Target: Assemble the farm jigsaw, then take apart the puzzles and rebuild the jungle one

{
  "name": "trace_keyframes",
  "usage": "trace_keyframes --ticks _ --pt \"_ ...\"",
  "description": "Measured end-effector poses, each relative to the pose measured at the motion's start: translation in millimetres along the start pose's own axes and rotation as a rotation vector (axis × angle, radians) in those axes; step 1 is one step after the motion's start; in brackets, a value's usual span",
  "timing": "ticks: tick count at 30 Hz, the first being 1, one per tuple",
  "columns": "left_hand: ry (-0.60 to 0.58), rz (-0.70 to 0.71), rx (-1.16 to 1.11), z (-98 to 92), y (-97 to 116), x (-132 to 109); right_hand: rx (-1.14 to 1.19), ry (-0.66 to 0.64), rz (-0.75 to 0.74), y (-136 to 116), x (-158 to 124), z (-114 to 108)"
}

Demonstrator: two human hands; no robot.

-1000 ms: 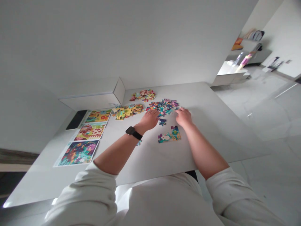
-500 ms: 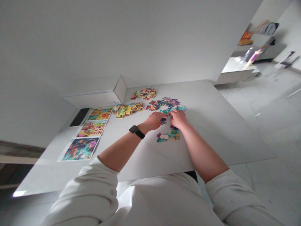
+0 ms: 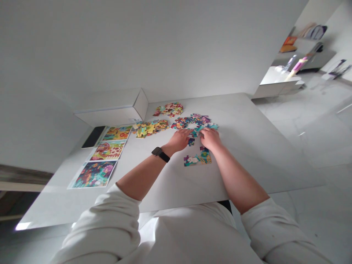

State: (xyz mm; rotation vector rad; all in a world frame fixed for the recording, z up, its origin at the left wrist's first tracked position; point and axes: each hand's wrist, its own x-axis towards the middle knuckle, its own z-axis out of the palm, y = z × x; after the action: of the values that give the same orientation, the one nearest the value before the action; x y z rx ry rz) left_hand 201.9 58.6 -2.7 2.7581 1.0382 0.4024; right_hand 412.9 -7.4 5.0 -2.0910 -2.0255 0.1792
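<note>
My left hand (image 3: 180, 139), with a black watch (image 3: 160, 154) on its wrist, and my right hand (image 3: 209, 138) meet at the near edge of a loose teal-and-purple puzzle pile (image 3: 195, 121). Both hands have their fingers drawn together on small teal and blue pieces (image 3: 194, 132) between them. A joined section of puzzle (image 3: 197, 158) showing a white animal lies on the white table (image 3: 247, 146) just under my right wrist.
Two more piles lie further back: a yellow pile (image 3: 148, 128) and a red-orange pile (image 3: 169, 109). Three printed reference pictures (image 3: 107, 150) lie in a column at left, next to a black phone (image 3: 93, 136). A white box (image 3: 115, 110) stands against the wall.
My right hand moved left and nearer from the pile's right edge, my left hand shifted right, and the two came together over small pieces. The view also shifted slightly.
</note>
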Motion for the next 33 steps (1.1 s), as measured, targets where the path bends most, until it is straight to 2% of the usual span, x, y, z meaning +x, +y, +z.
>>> trace_keyframes --ticks 9,15,27,33 --pt "-0.042 -0.037 0.054 -4.2 3 -2 -0.014 -0.001 0.042 0 -1 1" --pt "-0.068 0.014 0.074 -9.7 2 -9 0.02 0.009 0.071 5 1 -5" --pt "-0.084 -0.073 0.157 -20.9 -5 -22 0.054 0.134 0.338 34 3 -22" --pt "-0.081 -0.143 0.186 -29.4 -11 -35 0.037 0.133 0.44 53 4 -25"
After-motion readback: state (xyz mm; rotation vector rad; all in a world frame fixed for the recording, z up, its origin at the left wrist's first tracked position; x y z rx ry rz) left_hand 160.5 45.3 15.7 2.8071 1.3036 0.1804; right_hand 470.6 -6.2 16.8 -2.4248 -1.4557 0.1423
